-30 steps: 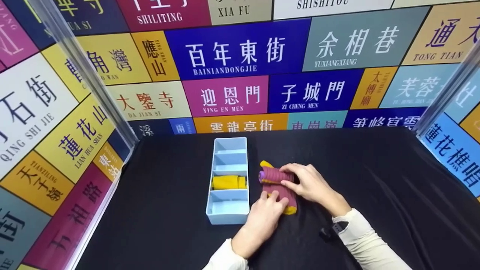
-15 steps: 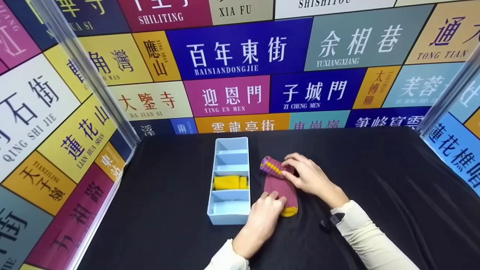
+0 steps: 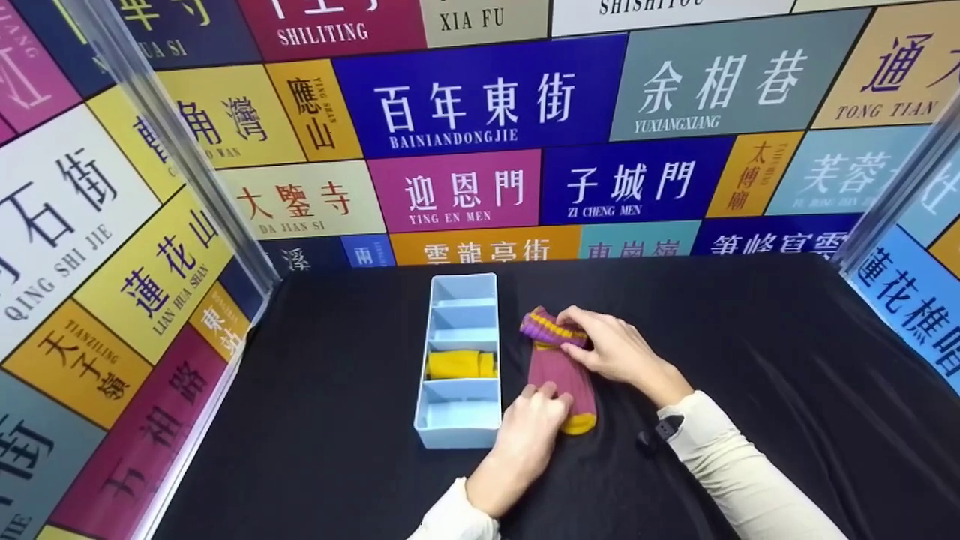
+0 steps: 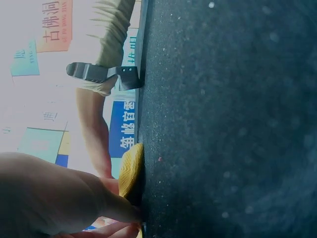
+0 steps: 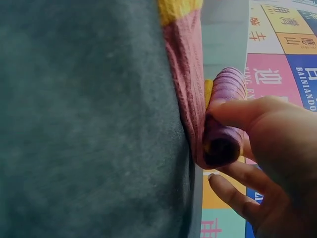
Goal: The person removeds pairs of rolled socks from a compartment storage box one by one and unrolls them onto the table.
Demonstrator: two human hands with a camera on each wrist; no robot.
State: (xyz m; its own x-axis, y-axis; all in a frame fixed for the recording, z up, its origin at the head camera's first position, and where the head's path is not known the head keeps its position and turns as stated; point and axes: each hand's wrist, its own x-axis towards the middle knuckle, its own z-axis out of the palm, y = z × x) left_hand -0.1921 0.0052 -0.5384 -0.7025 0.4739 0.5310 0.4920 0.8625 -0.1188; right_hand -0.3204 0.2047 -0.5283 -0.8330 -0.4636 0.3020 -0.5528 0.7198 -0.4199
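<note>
A dusty-pink sock (image 3: 556, 373) with a yellow toe lies on the black cloth, its far end wound into a purple roll with yellow stripes. My right hand (image 3: 621, 352) holds that roll (image 5: 227, 116) between thumb and fingers; in the right wrist view the roll's dark hollow end faces the camera. Bent fingertips of my left hand (image 3: 529, 427) hold the flat part down near its left edge. In the left wrist view, the yellow toe (image 4: 131, 168) rises beside my left thumb, and the rest of the sock is mostly hidden by the hand.
Just left of the sock stands a light-blue divided box (image 3: 457, 439). One compartment contains a folded yellow item (image 3: 460, 365). Printed sign panels (image 3: 480, 97) rise behind the cloth-covered table (image 3: 337, 420), and a small black device (image 3: 666, 427) sits at my right cuff.
The sock's roll has moved away from my left hand with my right hand, and more of the sock lies flat. The roll has turned to show purple and yellow stripes. My left hand stays nearly still.
</note>
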